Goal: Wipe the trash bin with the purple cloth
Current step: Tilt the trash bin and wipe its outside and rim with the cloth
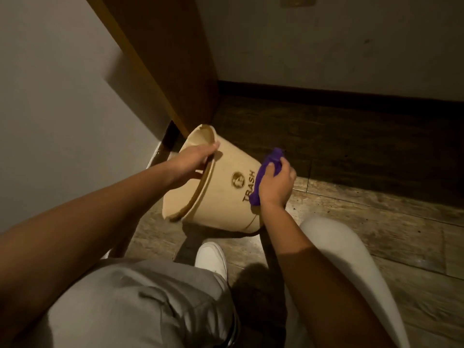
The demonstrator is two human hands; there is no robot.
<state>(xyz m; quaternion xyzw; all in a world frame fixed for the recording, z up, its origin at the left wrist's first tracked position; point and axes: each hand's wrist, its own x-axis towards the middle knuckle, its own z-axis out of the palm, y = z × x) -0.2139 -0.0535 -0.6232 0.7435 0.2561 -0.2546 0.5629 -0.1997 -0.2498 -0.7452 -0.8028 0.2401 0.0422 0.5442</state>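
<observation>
A cream plastic trash bin (226,197) with "TRASH" printed on its side lies tipped on the wooden floor, its open mouth toward the left. My left hand (192,164) grips the bin's rim at the upper left. My right hand (276,183) is closed on a purple cloth (270,163) and presses it against the bin's wall near the base, right of the lettering. Part of the cloth sticks out above and below my fingers.
A wooden door or cabinet panel (163,59) stands just behind the bin, with a grey wall (50,96) to the left. A dark baseboard (351,96) runs along the back wall. My knees and a white shoe (211,257) crowd the floor in front of the bin.
</observation>
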